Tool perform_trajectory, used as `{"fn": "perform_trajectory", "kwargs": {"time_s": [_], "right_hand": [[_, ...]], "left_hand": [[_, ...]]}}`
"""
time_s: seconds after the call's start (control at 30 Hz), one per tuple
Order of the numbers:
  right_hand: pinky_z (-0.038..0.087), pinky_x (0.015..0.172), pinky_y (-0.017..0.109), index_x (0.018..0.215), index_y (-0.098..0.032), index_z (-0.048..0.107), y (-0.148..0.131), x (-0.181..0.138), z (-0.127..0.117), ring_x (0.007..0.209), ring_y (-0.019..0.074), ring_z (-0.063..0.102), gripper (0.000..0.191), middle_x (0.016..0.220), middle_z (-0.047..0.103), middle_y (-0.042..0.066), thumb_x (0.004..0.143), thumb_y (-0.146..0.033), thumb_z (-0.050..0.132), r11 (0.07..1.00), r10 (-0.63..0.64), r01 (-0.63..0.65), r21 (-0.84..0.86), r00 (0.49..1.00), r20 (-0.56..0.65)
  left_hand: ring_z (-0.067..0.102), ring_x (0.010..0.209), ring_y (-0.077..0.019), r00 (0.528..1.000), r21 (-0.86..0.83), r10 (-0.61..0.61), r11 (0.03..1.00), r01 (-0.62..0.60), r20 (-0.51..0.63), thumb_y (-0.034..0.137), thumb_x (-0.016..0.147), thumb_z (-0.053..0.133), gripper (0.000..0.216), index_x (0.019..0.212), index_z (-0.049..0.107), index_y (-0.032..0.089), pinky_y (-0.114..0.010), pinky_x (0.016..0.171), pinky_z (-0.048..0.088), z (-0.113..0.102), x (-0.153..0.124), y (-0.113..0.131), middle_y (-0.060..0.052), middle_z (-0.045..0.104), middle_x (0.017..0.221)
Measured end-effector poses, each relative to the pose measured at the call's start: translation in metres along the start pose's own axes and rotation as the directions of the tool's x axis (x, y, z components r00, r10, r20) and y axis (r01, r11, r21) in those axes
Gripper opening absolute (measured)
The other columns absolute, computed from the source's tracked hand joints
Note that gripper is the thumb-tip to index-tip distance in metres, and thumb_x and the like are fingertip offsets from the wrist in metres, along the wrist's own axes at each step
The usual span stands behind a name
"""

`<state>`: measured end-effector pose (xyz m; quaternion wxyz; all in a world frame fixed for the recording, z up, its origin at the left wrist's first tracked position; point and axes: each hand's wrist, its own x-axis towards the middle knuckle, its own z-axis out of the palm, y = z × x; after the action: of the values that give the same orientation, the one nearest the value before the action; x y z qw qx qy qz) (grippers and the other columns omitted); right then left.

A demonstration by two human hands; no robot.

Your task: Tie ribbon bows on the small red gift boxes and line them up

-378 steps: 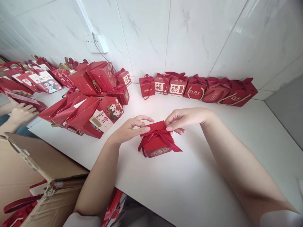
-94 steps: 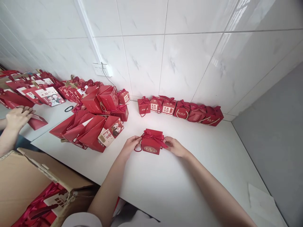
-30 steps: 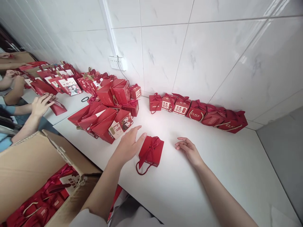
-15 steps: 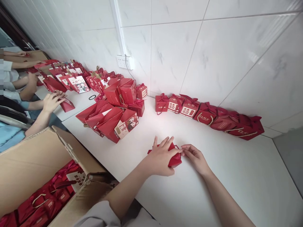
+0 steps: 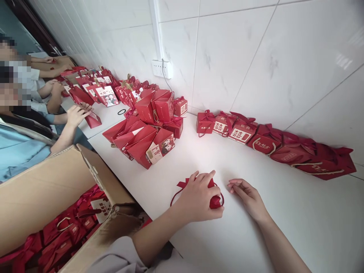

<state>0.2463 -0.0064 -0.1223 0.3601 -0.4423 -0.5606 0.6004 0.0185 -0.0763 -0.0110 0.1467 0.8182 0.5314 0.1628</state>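
My left hand [image 5: 197, 199] lies over a small red gift box [image 5: 215, 202] on the white table [image 5: 216, 242], its fingers curled around the top and sides. Most of the box is hidden under the palm. A dark red cord loop [image 5: 173, 198] shows to the left of the hand, and more cord curves past its right side. A little to the right, apart from the box, my right hand [image 5: 248, 195] is held just over the table. Its fingertips are pressed together, with nothing visible between them.
Red gift boxes with ribbons [image 5: 264, 142] line the wall. Folded red boxes [image 5: 139, 140] are piled at the table's middle left. An open cardboard carton [image 5: 42, 201] holds more red boxes. Beyond it, a co-worker's hand [image 5: 76, 113] touches a red box; other people sit farther back.
My right hand has drawn away from the box to the right. My left hand stays on the box, and the cord loop now shows beside it. The view has shifted slightly.
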Motion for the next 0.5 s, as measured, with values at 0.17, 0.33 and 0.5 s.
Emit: {"fn": "perform_trajectory", "kwargs": {"time_s": [0.17,0.33,0.5], "right_hand": [[0.047,0.088,0.039,0.104,-0.023,0.063,0.000,0.001,0.001,0.086,0.0217,0.059,0.029,0.094,0.066,0.007,0.090,-0.048,0.061,1.000,-0.023,0.023,0.008,1.000,-0.017],[0.048,0.087,0.038,0.104,-0.021,0.064,-0.001,0.003,0.002,0.085,0.0211,0.061,0.032,0.097,0.066,0.007,0.089,-0.049,0.060,0.999,-0.031,0.031,-0.012,0.999,-0.020],[0.047,0.087,0.037,0.103,-0.021,0.064,0.000,0.004,0.001,0.084,0.0199,0.060,0.029,0.096,0.066,0.006,0.089,-0.046,0.059,0.999,-0.041,0.041,-0.009,0.999,-0.026]], "left_hand": [[0.033,0.137,-0.0424,0.964,0.041,-0.265,0.963,0.265,-0.011,0.063,0.061,0.074,0.117,0.152,0.018,0.016,-0.068,0.113,0.001,-0.015,-0.006,-0.001,-0.024,0.037,0.148],[0.057,0.104,-0.0397,0.911,-0.029,-0.404,0.913,0.407,0.085,0.056,0.063,0.075,0.079,0.128,0.054,0.016,-0.053,0.091,0.044,-0.043,-0.023,-0.012,-0.019,0.063,0.112],[0.066,0.085,-0.0326,0.858,-0.454,-0.500,0.742,0.493,0.114,0.041,0.055,0.086,0.065,0.114,0.065,0.024,-0.037,0.067,0.054,-0.082,-0.057,-0.017,-0.010,0.068,0.102]]}}
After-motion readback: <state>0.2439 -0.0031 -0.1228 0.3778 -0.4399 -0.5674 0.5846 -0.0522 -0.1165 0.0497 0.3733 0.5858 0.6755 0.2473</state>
